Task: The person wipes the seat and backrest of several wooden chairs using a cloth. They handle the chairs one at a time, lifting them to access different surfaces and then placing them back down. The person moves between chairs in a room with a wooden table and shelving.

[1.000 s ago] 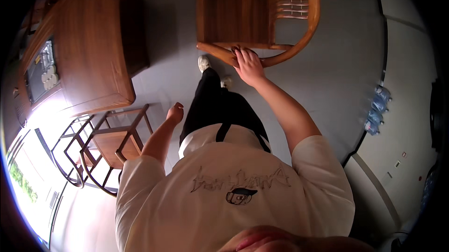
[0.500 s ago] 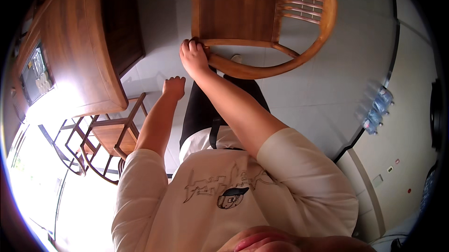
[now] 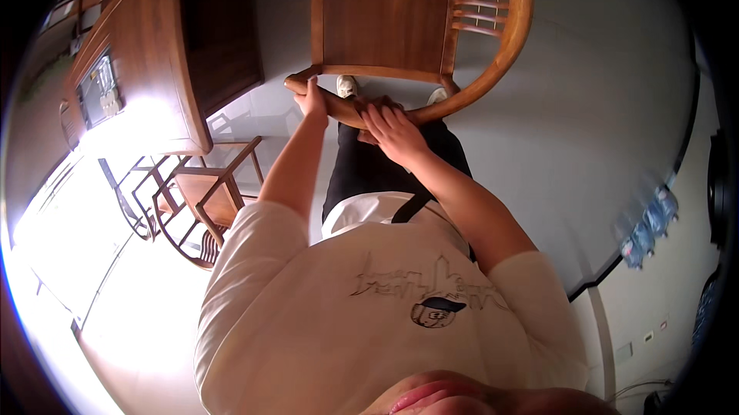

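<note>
A wooden armchair (image 3: 385, 15) with a brown seat and a curved rail stands in front of me, its spindled back to the right. My left hand (image 3: 312, 103) is closed around the near armrest (image 3: 339, 105), close to its front end. Farther right along this armrest, my right hand (image 3: 396, 136) is wrapped over the wood. Under its fingers is a dark brown, soft-looking thing, seemingly a cloth (image 3: 379, 104), pressed to the rail and partly hidden by the hand.
A large wooden table (image 3: 146, 45) with a dark inset tray (image 3: 98, 92) stands at the left. Below it is another wooden chair (image 3: 208, 192) beside bright glare. Blue-tinted plastic bottles (image 3: 650, 226) line the right wall. My shoes (image 3: 347, 86) show beneath the armchair.
My right hand has slid from the armrest's front end rightward along the rail. My left hand has risen from beside my leg and taken hold of the front end.
</note>
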A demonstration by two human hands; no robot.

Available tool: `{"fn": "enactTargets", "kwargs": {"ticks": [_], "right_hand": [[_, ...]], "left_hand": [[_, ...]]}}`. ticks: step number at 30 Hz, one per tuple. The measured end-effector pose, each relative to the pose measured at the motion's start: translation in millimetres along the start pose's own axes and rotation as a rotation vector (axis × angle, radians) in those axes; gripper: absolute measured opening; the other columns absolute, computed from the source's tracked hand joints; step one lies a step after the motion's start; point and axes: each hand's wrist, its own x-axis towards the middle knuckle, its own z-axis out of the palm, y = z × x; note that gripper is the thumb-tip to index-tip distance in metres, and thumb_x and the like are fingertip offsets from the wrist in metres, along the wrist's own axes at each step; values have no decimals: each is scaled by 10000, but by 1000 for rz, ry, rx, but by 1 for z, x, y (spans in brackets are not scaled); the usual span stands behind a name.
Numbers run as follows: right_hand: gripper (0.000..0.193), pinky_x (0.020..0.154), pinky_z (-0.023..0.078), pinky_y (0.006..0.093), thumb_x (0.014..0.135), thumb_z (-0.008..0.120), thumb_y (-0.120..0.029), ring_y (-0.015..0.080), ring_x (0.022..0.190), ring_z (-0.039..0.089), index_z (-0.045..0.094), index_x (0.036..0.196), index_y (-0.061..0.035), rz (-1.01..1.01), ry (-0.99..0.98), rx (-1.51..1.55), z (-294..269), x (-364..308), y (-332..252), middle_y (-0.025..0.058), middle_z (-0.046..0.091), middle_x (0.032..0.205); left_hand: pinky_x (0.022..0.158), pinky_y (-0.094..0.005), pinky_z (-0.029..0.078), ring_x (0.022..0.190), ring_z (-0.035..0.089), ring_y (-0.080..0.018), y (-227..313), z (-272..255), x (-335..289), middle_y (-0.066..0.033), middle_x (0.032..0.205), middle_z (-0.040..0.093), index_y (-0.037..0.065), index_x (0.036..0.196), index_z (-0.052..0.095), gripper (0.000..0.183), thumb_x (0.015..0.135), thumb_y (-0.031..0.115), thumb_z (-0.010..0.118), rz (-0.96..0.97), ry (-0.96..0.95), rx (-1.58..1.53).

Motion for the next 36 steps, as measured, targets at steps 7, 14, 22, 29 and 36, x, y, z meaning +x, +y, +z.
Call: {"fn": "enactTargets", "kwargs": {"ticks": [7, 14, 22, 29, 36], "right_hand": [[666, 1203, 316, 453, 967, 623, -445, 267, 1473, 398, 443, 1559, -199, 33, 91, 3, -27, -85, 99, 37, 386, 1628], [491, 1165, 343, 526, 1017, 526, -311, 360, 1444, 417, 551, 1474, -133, 296, 148, 2, -60, -82, 178, 115, 445, 1579], [819, 1206, 285, 513, 957, 647, -186, 481, 1468, 298, 185, 1586, 62, 973, 456, 288, -87, 3, 282, 328, 292, 1578], [829, 1115, 425, 487, 922, 653, -199, 468, 1324, 507, 217, 1594, 15, 903, 221, 273, -129, 82, 391, 310, 436, 1486], [831, 1082, 463, 513, 915, 671, -280, 481, 1304, 524, 255, 1597, -52, 668, 107, 22, -143, 207, 476, 310, 472, 1455]], "left_hand": [[1051, -468, 499, 1206, 638, -363, 28, 36, -49, -190, 1311, 654, 42, 1353, 547, 681, 826, 424, 747, 19, 356, 177], [1055, -475, 480, 1212, 630, -394, 22, 36, -47, -219, 1303, 659, 35, 1328, 557, 667, 826, 431, 749, 14, 313, 129], [1056, -492, 498, 1221, 624, -394, 43, 29, -67, -199, 1365, 627, 94, 1452, 464, 725, 870, 472, 674, -121, 258, 209], [1011, -501, 527, 1177, 647, -387, 55, 28, -70, -185, 1330, 645, 110, 1470, 429, 712, 889, 465, 637, -180, 235, 236], [1001, -492, 519, 1171, 643, -389, 55, 28, -66, -189, 1304, 656, 107, 1418, 469, 666, 874, 445, 651, -191, 234, 196]]}}
